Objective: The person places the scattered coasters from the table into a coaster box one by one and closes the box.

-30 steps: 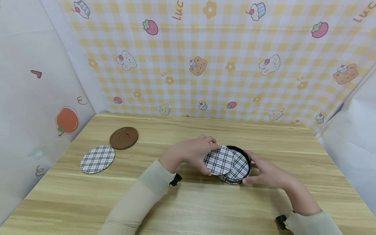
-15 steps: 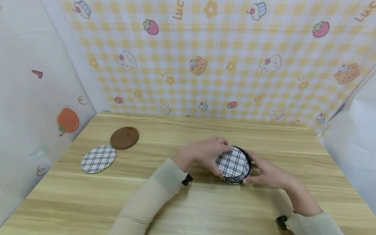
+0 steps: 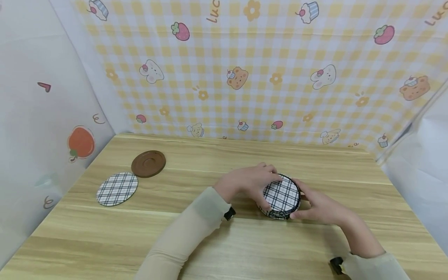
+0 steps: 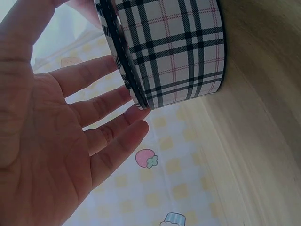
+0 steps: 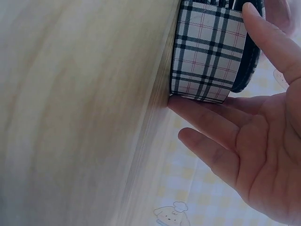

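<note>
A round plaid coaster (image 3: 284, 195) lies over the mouth of a round plaid coaster holder (image 5: 207, 52) that stands on the table. My left hand (image 3: 250, 182) holds the coaster by its rim, thumb on the near side and fingers on the far side. In the left wrist view the coaster (image 4: 121, 52) shows edge-on against the holder's top. From the right, my right hand (image 3: 318, 207) grips the holder, its thumb near the upper rim and fingers against the wall. What lies inside the holder is covered by the coaster.
Another plaid coaster (image 3: 117, 189) lies flat at the left of the wooden table (image 3: 266, 252). Just behind it is a brown round coaster (image 3: 148, 164) with a ringed centre. A yellow checked backdrop (image 3: 210, 77) stands along the table's back edge.
My left hand has carried the plaid coaster to the right, from partly beside the holder to over its mouth. My right hand has stayed at the holder.
</note>
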The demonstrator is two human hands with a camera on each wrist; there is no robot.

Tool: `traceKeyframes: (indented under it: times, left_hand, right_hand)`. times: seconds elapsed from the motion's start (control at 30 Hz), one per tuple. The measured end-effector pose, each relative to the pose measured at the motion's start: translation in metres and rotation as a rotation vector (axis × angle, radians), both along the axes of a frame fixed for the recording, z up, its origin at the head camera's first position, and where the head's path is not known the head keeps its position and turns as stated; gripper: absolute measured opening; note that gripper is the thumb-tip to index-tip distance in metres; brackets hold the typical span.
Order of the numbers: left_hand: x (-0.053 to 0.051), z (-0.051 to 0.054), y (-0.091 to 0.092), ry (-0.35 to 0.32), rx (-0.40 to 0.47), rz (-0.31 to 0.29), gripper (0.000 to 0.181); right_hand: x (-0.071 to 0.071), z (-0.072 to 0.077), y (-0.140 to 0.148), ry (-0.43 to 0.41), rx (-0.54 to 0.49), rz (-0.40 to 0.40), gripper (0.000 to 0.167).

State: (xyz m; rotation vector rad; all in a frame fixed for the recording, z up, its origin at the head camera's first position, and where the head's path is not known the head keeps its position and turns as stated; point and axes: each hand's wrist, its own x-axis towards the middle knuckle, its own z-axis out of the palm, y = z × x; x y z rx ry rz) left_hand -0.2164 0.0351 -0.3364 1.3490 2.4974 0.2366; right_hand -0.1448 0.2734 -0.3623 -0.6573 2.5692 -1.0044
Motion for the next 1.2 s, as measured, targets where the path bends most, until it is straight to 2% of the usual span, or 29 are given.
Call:
traceKeyframes:
  times: [0.4, 0.7, 0.97, 1.2]
  left_hand:
    - [-0.002, -0.004, 0.007, 0.053, -0.033, -0.005, 0.083]
    - [-0.004, -0.007, 0.002, 0.029, -0.016, -0.002, 0.084]
    - [-0.007, -0.007, -0.012, -0.015, 0.01, 0.004, 0.081]
    - [-0.008, -0.008, -0.032, 0.02, 0.031, -0.004, 0.08]
  right_hand:
    - [0.001, 0.001, 0.0, -0.002, 0.024, -0.015, 0.103]
    - [0.001, 0.001, 0.0, 0.006, 0.016, -0.005, 0.102]
    - [0.001, 0.0, 0.001, 0.011, 0.021, -0.01, 0.103]
    - [0.001, 0.0, 0.0, 0.008, 0.013, -0.012, 0.103]
